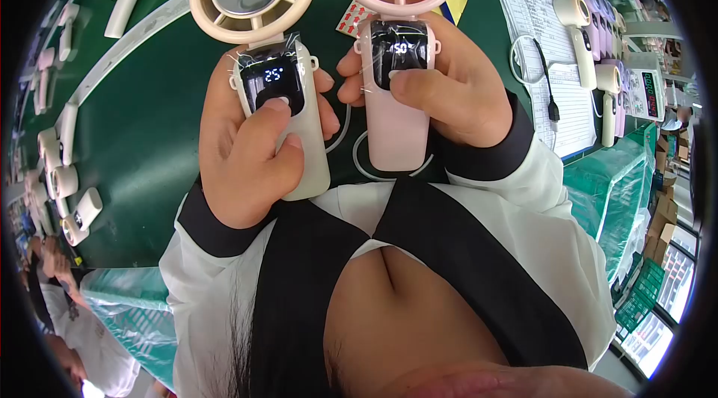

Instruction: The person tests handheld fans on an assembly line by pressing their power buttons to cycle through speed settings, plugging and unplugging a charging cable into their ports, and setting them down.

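My left hand (250, 151) is wrapped round a cream handheld fan (310, 151), thumb pressed on the button under its lit display, which reads 25°. A round mirror-like disc fills the middle of that fan's head. In my right hand (456, 84) is a pink handheld fan (396, 133); its display shows 50 and my thumb rests at the button below the digits. Both fans are held upright side by side, with loose clear film over their displays. Thin pale cords loop behind their lower ends.
Handheld fans (63, 181) line the left side of the green table (149, 106), with more fans (587, 47) at the right. Written sheets (535, 24) lie at the right under a black-tipped cable (552, 110). A device with red digits (645, 91) stands beyond. Another person (86, 331) is at lower left.
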`<action>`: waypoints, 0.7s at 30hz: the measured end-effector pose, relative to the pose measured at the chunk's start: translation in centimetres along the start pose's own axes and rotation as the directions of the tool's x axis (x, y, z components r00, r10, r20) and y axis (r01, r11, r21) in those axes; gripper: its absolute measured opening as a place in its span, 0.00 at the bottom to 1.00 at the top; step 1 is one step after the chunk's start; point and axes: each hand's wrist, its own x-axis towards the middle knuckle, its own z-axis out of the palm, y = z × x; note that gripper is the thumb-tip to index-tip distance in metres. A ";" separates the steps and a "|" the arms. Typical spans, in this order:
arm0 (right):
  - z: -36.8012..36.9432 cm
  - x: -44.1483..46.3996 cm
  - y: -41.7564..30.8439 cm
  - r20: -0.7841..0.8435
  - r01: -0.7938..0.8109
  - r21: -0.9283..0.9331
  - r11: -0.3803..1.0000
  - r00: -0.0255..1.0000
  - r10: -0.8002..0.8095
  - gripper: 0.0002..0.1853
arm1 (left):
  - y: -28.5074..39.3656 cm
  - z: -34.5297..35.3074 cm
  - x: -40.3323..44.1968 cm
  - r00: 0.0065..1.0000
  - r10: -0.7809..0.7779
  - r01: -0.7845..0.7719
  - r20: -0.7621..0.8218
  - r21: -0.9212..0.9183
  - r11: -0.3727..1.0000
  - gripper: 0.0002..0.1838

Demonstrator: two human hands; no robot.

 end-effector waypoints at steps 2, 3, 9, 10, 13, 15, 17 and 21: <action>0.1 0.0 -0.1 -0.001 -0.002 0.010 1.000 1.000 0.002 0.20 | 0.1 0.0 0.1 1.000 0.004 -0.004 -0.009 -0.014 1.000 0.33; 0.3 -0.2 -0.1 -0.001 -0.010 0.011 1.000 1.000 0.010 0.20 | 0.0 0.0 -0.2 1.000 0.005 -0.006 -0.017 -0.027 1.000 0.33; 1.4 0.3 0.1 -0.005 0.003 0.028 1.000 1.000 -0.003 0.19 | 0.8 -0.4 -0.5 0.998 0.024 -0.024 -0.055 -0.005 1.000 0.32; 1.5 0.3 0.1 -0.004 0.002 0.026 1.000 1.000 -0.002 0.19 | 0.8 -0.5 -0.5 0.998 0.025 -0.025 -0.055 -0.007 1.000 0.32; 1.6 0.5 0.4 0.006 0.006 0.009 1.000 1.000 -0.007 0.19 | 0.8 -0.9 -0.7 0.999 0.042 -0.042 -0.026 -0.009 0.999 0.31; 1.8 0.6 0.5 0.015 0.004 0.004 1.000 1.000 -0.004 0.19 | 0.8 -1.2 -0.8 0.999 0.049 -0.049 -0.023 -0.009 0.999 0.31; 2.0 0.6 0.5 0.020 -0.003 -0.004 1.000 1.000 0.003 0.19 | 0.9 -1.4 -0.9 0.999 0.038 -0.038 -0.024 -0.023 0.999 0.30; 2.5 1.0 0.6 0.022 -0.013 -0.011 1.000 1.000 0.013 0.18 | 1.2 -1.8 -1.0 0.999 0.029 -0.030 -0.026 -0.038 0.999 0.30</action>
